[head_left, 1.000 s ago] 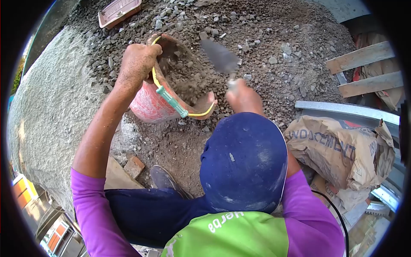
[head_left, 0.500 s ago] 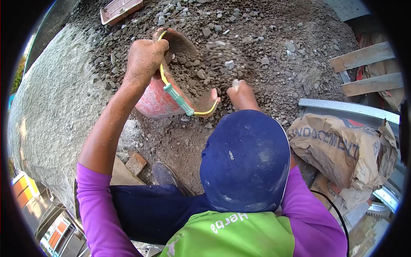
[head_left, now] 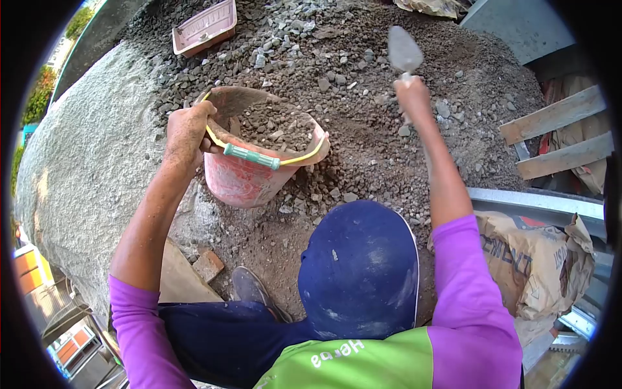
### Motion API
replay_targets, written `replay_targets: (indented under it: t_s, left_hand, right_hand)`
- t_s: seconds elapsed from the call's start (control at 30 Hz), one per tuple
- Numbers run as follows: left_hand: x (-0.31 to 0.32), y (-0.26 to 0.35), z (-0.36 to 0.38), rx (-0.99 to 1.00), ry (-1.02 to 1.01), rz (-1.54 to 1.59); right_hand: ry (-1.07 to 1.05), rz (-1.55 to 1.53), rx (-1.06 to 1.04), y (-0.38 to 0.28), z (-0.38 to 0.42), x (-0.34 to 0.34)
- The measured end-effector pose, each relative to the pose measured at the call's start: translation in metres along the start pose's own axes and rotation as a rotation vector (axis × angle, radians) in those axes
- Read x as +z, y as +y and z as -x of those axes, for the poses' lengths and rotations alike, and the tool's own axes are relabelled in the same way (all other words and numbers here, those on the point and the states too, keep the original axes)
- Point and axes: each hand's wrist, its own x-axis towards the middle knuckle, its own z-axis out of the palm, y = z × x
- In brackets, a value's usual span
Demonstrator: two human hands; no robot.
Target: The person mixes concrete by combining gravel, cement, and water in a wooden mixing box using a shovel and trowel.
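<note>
My left hand (head_left: 189,128) grips the left rim of a red bucket (head_left: 243,185), beside its yellow wire handle with a green grip (head_left: 251,156). Gravel and soil (head_left: 278,126) lie inside the bucket, which stands on the ground with its mouth tilted a little away from me. Up and to the right of it, my right hand (head_left: 412,97) is closed round the handle of a trowel (head_left: 405,50). The trowel's blade points away from me above the gravel heap (head_left: 363,78) and carries no visible load.
A pink tray (head_left: 206,29) lies on the gravel at the top left. Pale sand (head_left: 84,149) is heaped at the left. Wooden planks (head_left: 564,129), a metal channel (head_left: 538,202) and a cement bag (head_left: 518,259) are at the right. A brick piece (head_left: 208,266) lies near my foot.
The bucket has tipped back more upright, with gravel now showing inside. My right hand has moved up and right with the trowel, away from the bucket.
</note>
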Motion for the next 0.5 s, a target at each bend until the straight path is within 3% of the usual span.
replay_targets:
  t_s: [0.03,0.1,0.2,0.23,0.27,0.33,0.47,0.5]
  left_hand:
    - [0.001,0.002,-0.003,-0.007,0.010,-0.021]
    - [0.007,0.003,-0.011,0.012,0.026,-0.039]
    - [0.004,-0.003,-0.035,-0.011,0.014,-0.063]
    - [0.005,-0.003,-0.037,0.000,0.016,-0.061]
    - [0.007,-0.003,-0.038,0.026,0.021,-0.066]
    - [0.020,0.001,-0.029,0.073,0.030,-0.070]
    - [0.035,0.000,-0.031,0.177,0.027,-0.217]
    - [0.033,-0.004,-0.034,0.213,0.019,-0.247]
  right_hand:
    - [0.109,0.084,0.035,0.016,-0.042,-0.001]
    - [0.069,0.098,0.101,0.029,-0.107,-0.007]
    - [0.152,0.206,0.009,0.035,-0.170,0.018]
    - [0.033,0.153,0.040,0.019,-0.166,0.022]
    - [-0.125,-0.129,0.163,0.005,-0.158,0.028]
    - [-0.258,-0.014,-0.053,-0.010,-0.145,0.041]
    - [-0.283,0.064,-0.089,-0.012,-0.114,0.067]
    - [-0.401,0.178,-0.129,-0.024,-0.101,0.055]
